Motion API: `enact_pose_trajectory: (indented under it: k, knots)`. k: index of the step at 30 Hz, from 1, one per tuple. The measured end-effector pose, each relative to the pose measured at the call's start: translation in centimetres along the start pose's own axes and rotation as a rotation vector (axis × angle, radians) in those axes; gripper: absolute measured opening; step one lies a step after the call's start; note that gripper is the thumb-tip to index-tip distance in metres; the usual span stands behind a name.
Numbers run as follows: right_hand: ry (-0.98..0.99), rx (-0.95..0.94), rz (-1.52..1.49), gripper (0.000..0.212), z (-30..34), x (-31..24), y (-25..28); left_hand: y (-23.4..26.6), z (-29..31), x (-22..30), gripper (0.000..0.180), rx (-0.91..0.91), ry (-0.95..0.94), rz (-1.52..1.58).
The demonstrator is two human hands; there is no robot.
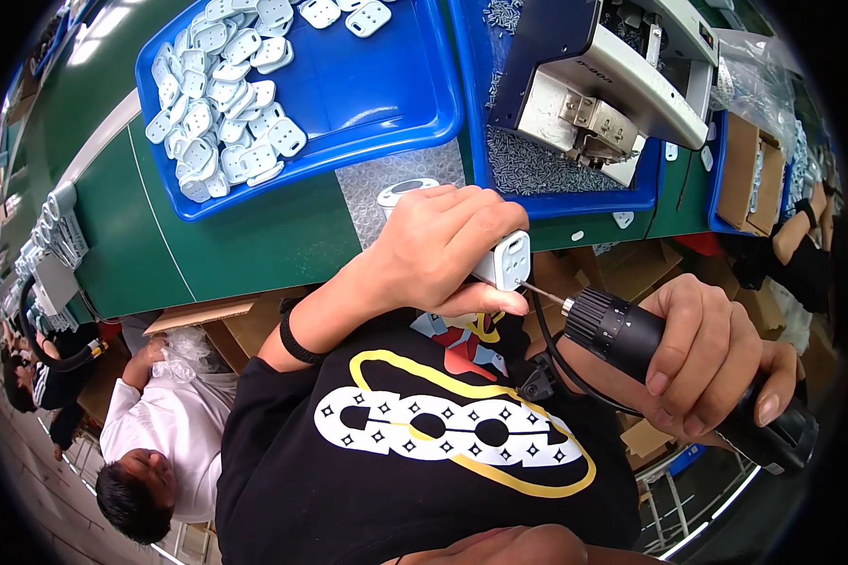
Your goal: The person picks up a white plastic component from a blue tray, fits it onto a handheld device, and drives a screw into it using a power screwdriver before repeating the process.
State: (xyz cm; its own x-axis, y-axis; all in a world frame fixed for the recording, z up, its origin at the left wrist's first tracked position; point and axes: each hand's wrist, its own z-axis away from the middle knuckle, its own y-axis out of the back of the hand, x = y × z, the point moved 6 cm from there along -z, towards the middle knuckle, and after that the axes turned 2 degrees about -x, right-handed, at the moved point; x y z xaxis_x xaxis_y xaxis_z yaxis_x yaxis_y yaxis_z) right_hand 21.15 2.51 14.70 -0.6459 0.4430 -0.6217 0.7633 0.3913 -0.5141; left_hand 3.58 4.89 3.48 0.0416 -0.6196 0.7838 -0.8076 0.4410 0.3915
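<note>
The left hand is wrapped firmly around a white casing, which sits in front of the chest, just off the near edge of the green table. The casing's body runs leftward into the palm, so most of its long axis is hidden by the fingers; only its holed end face shows, turned right, toward the other hand. The right hand is closed around a black power screwdriver, whose long axis slants from the lower right up and leftward to that face. Its slim bit ends at the face's lower edge, by a hole; whether the tip is seated in it or only touching beside it, I cannot tell. The left hand is the nearer to the face, with the right set back behind the tool. Beyond them, a blue tray holds loose white plates, and small screws lie heaped beneath a metal-fronted machine
</note>
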Motion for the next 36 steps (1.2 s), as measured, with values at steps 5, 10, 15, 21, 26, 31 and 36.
enact_pose_trajectory:
  k: [5,10,15,21,26,31,36]
  knots:
    - [0.023,0.006,-0.026,0.025,0.2,0.2,0.1,0.0,0.1,0.0,0.062,-0.005,-0.002,0.004]
    - [0.031,0.023,-0.060,0.022,0.3,0.6,0.3,-0.1,0.2,0.0,0.062,-0.033,0.006,0.000]
    - [0.010,-0.021,-0.085,0.022,0.3,0.8,0.5,0.1,0.4,0.1,0.065,-0.001,-0.032,0.011]
    - [0.046,0.091,0.104,0.025,0.4,0.6,-1.6,0.1,0.8,-0.1,0.066,0.069,-0.031,0.028]
    - [0.163,0.149,0.152,0.041,2.2,-2.0,-0.9,2.6,0.9,0.6,0.069,0.049,0.060,0.082]
    - [0.081,0.502,0.349,0.068,4.3,2.1,2.1,6.0,0.0,3.5,0.074,0.207,-0.053,0.118]
    - [0.092,0.487,0.793,0.066,8.3,6.0,3.3,10.2,-2.2,6.7,0.075,0.197,-0.241,0.019]
